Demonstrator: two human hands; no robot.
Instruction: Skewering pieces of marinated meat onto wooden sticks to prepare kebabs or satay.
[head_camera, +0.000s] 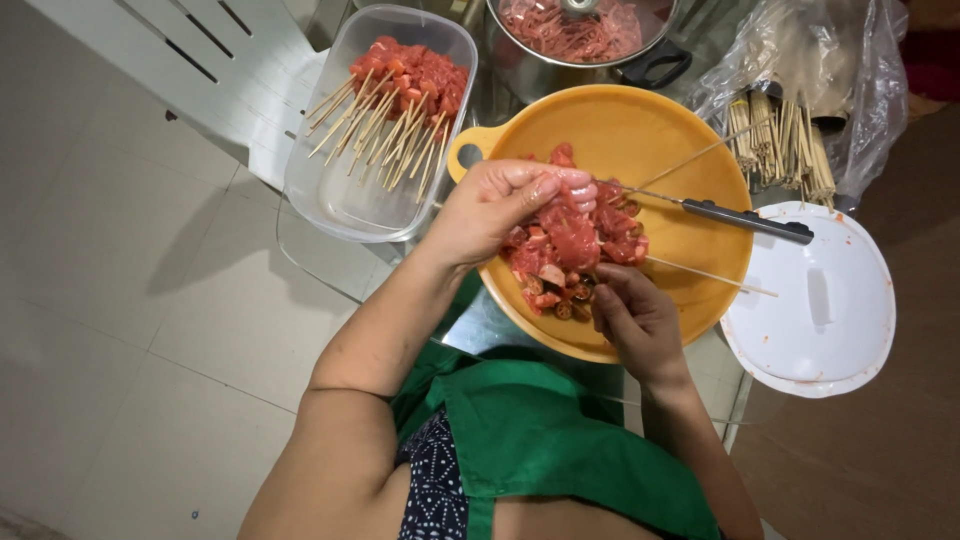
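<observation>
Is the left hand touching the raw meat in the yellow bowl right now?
Touching. The head view shows the left hand with its fingertips pressed onto the red meat pieces piled in the yellow bowl, no gap between them.

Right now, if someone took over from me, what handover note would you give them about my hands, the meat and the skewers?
Left hand: fingers pinched on a piece of raw meat over the yellow bowl.
Right hand: at the bowl's near side, holding a bamboo skewer.
A knife lies across the bowl.
Done: a batch of loaded skewers sits in the clear container.
Left: meat pile in the bowl; bundled empty skewers wait by the bag at the far right.
</observation>
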